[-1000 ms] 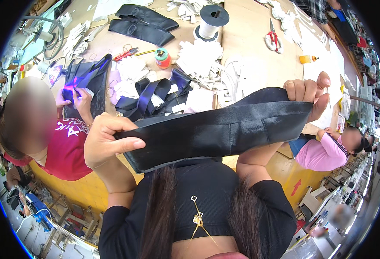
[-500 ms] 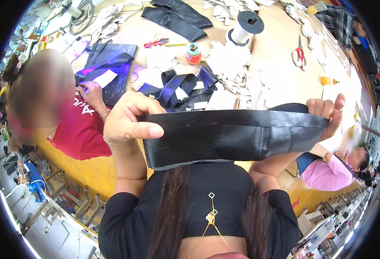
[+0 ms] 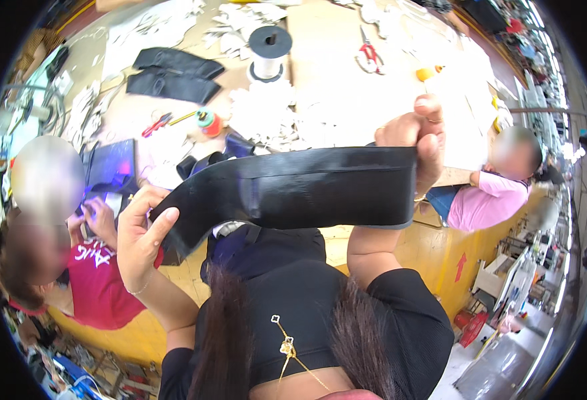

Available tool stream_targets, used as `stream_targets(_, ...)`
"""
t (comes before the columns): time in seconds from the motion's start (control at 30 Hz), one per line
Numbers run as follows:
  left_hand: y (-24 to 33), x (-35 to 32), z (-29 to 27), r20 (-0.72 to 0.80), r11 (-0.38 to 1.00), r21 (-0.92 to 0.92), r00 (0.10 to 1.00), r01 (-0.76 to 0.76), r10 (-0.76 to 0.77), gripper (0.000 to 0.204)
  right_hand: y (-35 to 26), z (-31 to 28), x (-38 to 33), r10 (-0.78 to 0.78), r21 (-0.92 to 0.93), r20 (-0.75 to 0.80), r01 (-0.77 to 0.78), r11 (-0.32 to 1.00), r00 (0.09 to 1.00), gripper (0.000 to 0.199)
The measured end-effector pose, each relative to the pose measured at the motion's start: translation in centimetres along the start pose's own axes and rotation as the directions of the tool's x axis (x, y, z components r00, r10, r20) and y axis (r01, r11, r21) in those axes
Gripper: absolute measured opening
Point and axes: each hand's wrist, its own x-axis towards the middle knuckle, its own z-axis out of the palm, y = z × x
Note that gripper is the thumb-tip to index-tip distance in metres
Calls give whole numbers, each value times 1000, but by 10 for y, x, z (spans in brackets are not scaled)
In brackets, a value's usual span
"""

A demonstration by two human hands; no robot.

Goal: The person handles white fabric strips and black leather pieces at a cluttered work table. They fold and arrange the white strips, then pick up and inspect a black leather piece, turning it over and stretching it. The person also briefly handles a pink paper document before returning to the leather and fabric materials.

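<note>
A wide black strip of smooth, leather-like material (image 3: 307,190) is stretched between my two hands, raised in front of my chest above the near side of the table. My left hand (image 3: 143,230) pinches its left end, thumb on the face towards me. At the other end my right hand (image 3: 417,143) grips from behind the upper corner, its fingers partly hidden by the strip. A seam line runs along the upper part, and the left portion bends downward. Behind it, more dark strips (image 3: 240,145) lie on the table, partly covered.
On the table (image 3: 327,100) are a thread spool (image 3: 267,72), red-handled scissors (image 3: 369,59), a red-and-green bottle (image 3: 208,123), an orange bottle (image 3: 430,73), folded black pieces (image 3: 173,75) and pale scraps. A person in red (image 3: 103,283) works at left; another in pink (image 3: 490,200) sits at right.
The view has turned to the right. The strip has tipped and bent: its left end now hangs lower, its right end sits higher. Both hands keep hold of it.
</note>
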Motion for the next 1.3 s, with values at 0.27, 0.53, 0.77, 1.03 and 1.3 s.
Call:
stream_targets(0.27,-8,10,26,168,983,-176,985,58,-28,34,-2,37,15,253,-213,28,-241,947,967,51)
stream_targets(0.53,3,-11,62,167,878,-358,947,316,-273,38,52,98,33,302,-292,300,-215,932,905,46)
stream_targets(0.77,-9,2,46,-86,831,-498,967,-249,239,52,69,136,22,256,-270,580,-114,956,773,47)
stream_targets(1.03,26,-3,-5,-532,618,-423,733,-663,423,66,95,110,-5,489,-424,648,-256,869,584,55)
stream_targets(1.3,87,-14,-61,-708,308,-100,285,-946,647,60,157,77,-53,652,-665,531,-210,716,541,52)
